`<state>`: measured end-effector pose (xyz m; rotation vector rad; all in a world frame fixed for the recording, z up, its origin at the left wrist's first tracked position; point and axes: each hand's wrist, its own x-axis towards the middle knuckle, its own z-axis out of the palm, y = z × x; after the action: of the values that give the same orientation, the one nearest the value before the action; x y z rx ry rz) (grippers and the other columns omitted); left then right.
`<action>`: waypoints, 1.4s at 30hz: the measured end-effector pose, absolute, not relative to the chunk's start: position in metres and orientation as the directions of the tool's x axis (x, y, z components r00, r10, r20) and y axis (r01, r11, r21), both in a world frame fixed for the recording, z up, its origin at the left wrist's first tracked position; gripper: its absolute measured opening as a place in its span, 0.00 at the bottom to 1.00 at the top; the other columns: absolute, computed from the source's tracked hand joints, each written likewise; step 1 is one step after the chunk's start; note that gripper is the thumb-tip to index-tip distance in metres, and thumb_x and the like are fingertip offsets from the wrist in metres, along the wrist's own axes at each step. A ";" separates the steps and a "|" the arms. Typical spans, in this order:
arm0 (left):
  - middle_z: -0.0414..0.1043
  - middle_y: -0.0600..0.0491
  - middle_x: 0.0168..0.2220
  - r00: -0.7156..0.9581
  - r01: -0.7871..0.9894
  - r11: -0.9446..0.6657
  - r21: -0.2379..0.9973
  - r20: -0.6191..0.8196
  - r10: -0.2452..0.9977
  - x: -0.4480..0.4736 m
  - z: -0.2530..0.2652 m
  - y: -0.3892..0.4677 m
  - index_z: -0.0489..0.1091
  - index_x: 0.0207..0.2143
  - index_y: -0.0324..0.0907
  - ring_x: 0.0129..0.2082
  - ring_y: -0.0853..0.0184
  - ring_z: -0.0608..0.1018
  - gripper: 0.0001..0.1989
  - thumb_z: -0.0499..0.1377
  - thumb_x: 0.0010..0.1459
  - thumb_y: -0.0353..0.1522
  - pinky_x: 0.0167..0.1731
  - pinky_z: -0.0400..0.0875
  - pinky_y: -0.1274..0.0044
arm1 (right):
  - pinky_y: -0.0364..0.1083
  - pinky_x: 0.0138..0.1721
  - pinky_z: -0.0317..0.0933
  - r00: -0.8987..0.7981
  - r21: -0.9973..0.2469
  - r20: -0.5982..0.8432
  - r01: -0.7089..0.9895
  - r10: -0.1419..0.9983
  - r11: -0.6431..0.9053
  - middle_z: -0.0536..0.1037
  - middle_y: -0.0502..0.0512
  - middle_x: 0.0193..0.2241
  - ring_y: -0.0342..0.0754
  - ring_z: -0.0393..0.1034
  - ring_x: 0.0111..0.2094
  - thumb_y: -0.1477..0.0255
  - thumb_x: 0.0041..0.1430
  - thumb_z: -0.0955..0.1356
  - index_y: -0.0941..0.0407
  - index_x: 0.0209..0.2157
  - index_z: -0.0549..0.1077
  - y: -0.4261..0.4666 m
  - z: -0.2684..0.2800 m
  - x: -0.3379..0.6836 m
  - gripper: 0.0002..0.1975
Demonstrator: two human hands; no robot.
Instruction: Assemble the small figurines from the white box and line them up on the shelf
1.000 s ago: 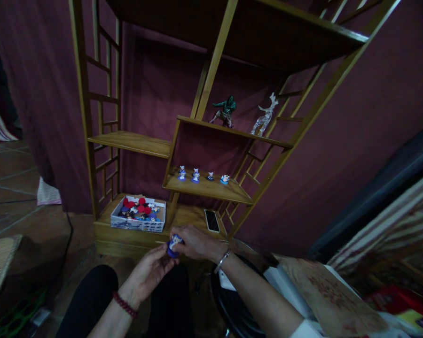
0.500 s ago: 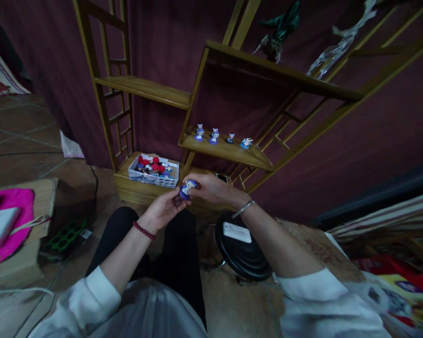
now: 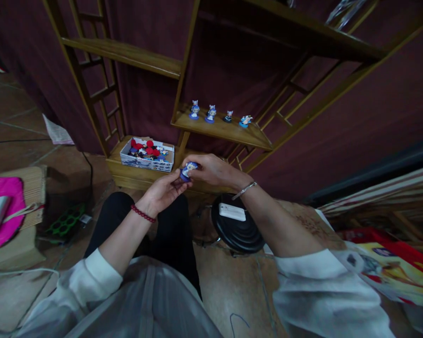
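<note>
A small figurine (image 3: 188, 170) with purple hair, a white body and a purple base is held between my two hands, above my knees. My left hand (image 3: 164, 190) grips its base from below, thumb on top. The fingers of my right hand (image 3: 211, 170) close on its upper part from the right. Beyond my hands, several similar figurines (image 3: 210, 114) stand on a wooden shelf (image 3: 223, 132), among them a blue-based one (image 3: 246, 121) at the right end. To the left, a patterned cardboard box (image 3: 146, 162) holds a jumble of red, white and blue pieces.
A black round stool (image 3: 238, 234) with a white flat object (image 3: 231, 212) on it stands by my right forearm. At left a stand (image 3: 24, 239) carries a pink cloth (image 3: 16, 199). A green tray-like object (image 3: 65, 225) lies on the floor. Colourful packaging (image 3: 398, 265) is at far right.
The view has tilted down, so the shelf and box sit higher or further left. Both hands still hold the figurine, which looks slightly turned, with less of its upper end showing beyond the fingers.
</note>
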<state>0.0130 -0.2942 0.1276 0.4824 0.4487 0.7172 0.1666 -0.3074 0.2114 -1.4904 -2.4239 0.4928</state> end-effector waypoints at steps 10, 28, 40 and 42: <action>0.72 0.45 0.32 0.679 -0.519 0.648 0.558 -0.191 0.709 0.019 0.132 -0.295 0.69 0.34 0.33 0.31 0.69 0.75 0.09 0.51 0.57 0.29 0.31 0.70 0.82 | 0.39 0.32 0.52 -0.491 -0.364 0.069 0.798 0.869 0.480 0.73 0.50 0.31 0.41 0.63 0.30 0.77 0.51 0.63 0.57 0.38 0.69 -0.308 0.218 0.171 0.11; 0.72 0.50 0.38 0.683 -0.586 0.536 0.608 0.015 0.730 0.014 0.140 -0.298 0.69 0.39 0.37 0.38 0.69 0.75 0.11 0.57 0.51 0.24 0.44 0.66 0.77 | 0.40 0.35 0.54 -0.463 -0.316 0.117 0.821 0.879 0.475 0.72 0.52 0.33 0.42 0.64 0.33 0.77 0.51 0.64 0.58 0.37 0.68 -0.321 0.236 0.164 0.10; 0.73 0.46 0.36 0.674 -0.533 0.559 0.635 -0.081 0.735 0.017 0.147 -0.308 0.69 0.37 0.35 0.37 0.65 0.76 0.10 0.56 0.51 0.22 0.39 0.70 0.76 | 0.40 0.32 0.54 -0.440 -0.213 0.071 0.870 0.895 0.445 0.72 0.54 0.32 0.43 0.64 0.32 0.77 0.51 0.64 0.58 0.36 0.68 -0.329 0.237 0.163 0.09; 0.73 0.46 0.36 0.652 -0.536 0.551 0.640 -0.102 0.752 0.017 0.148 -0.311 0.69 0.37 0.36 0.36 0.65 0.76 0.10 0.55 0.51 0.21 0.38 0.70 0.77 | 0.40 0.32 0.54 -0.439 -0.220 0.056 0.870 0.897 0.440 0.72 0.54 0.32 0.43 0.64 0.32 0.76 0.51 0.64 0.58 0.37 0.68 -0.331 0.238 0.162 0.09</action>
<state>0.0171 -0.3106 0.1485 0.6103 0.3892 0.7842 0.1623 -0.3311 0.2382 -1.5624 -2.5230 0.2375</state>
